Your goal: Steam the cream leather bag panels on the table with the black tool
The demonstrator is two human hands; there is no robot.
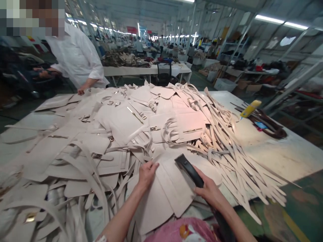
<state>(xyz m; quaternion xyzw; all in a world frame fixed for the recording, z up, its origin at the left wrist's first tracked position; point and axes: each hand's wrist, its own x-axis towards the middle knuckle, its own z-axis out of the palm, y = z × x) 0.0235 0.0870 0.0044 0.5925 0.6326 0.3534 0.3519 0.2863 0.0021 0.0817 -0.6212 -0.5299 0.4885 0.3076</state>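
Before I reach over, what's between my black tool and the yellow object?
In the head view: a pale panel beside the black tool, then pale straps, then tabletop near the yellow object.

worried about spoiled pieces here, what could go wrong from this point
The black tool in the right hand is over the beige panel that the left hand holds at its edge; a slip might scuff it. The loose straps overhang the near right edge of the table, so a snag could drag some off. The exposed gold clasp might scratch any piece rubbed against it.
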